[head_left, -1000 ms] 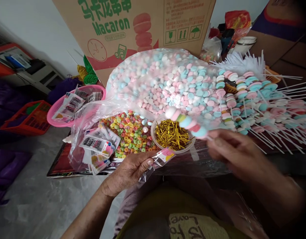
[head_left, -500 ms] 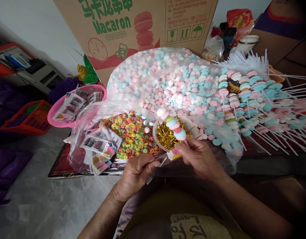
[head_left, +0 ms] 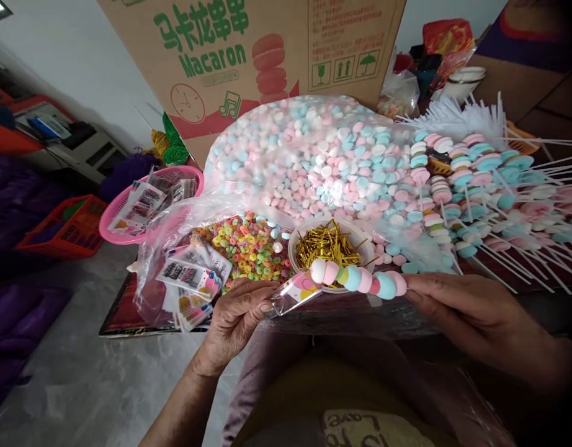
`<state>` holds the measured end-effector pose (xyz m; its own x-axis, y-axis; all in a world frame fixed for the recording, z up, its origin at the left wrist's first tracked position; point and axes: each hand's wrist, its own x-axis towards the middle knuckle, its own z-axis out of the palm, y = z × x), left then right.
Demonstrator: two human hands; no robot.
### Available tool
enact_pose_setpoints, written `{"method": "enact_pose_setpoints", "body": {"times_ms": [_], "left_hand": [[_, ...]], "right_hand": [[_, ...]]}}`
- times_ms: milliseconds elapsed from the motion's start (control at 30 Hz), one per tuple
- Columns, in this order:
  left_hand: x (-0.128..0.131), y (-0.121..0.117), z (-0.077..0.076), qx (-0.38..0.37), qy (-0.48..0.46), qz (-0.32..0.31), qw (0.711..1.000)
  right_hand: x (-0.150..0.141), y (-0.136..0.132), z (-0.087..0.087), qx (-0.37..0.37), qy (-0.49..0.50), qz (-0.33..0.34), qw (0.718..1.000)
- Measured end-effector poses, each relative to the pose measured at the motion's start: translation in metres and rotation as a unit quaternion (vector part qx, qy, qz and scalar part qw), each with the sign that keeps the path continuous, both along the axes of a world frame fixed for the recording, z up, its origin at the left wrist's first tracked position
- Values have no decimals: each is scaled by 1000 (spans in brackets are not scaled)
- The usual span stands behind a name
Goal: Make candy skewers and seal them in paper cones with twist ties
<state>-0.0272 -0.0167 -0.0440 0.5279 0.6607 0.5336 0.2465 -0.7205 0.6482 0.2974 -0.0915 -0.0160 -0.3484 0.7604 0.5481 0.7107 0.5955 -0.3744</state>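
Just below and right of the frame's centre, the candy skewer (head_left: 366, 280) lies nearly level, white tip pointing left at the packet (head_left: 296, 292), right end slightly lower, where the right hand's (head_left: 476, 310) thumb and fingers pinch, hiding the stick. The left hand (head_left: 237, 320) pinches the packet, which slants up rightward; whether the tip is inside is hard to tell

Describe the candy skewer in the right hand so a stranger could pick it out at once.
Below the big Macaron carton, past the bag of pastel candies, find the bowl of gold strips. The candy skewer crosses the bowl's near rim in view, white end at the wrapper in the left hand. Unlike the skewers piled at right, this one is held, in the right hand.
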Motion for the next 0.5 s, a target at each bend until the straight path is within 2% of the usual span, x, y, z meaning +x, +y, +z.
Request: {"method": "enact_pose_setpoints", "body": {"times_ms": [200, 333, 500], "left_hand": [[0, 2, 11, 51, 73, 17, 996], [-1, 6, 15, 102, 101, 25, 989], [1, 6, 16, 85, 102, 23, 991]], "right_hand": [[24, -5, 4, 20, -121, 45, 991], [39, -8, 5, 55, -214, 14, 975], [39, -8, 4, 60, -227, 49, 971]]}}
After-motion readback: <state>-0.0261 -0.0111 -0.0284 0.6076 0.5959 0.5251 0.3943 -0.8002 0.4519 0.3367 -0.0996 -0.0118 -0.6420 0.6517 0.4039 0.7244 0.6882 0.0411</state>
